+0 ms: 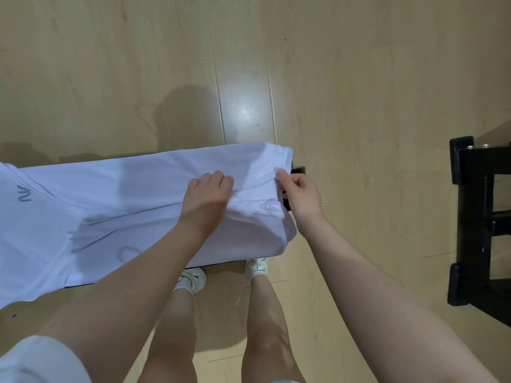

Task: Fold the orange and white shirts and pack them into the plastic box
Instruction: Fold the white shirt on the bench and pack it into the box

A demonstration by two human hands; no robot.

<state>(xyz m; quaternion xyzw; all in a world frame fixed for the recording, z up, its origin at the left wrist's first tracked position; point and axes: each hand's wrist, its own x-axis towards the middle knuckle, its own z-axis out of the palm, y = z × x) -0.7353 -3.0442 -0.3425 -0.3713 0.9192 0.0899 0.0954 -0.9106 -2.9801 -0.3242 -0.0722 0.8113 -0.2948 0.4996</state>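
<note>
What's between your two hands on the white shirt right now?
Head view: only white shirt fabric, a bunched, creased ridge, lies between the left hand and right hand.

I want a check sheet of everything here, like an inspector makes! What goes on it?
Surface: dark-edged table, almost all covered by cloth.
Job's things: white shirt spread across the table, right end hanging over the edge; orange shirt and plastic box not seen.
Clutter: nothing seen.
Hands: left hand grips a bunched fold of the shirt with curled fingers; right hand pinches the shirt's right edge.
Cables: nothing seen.
Surroundings: light wooden floor, black frame at right, the person's white shoes below the table.
</note>
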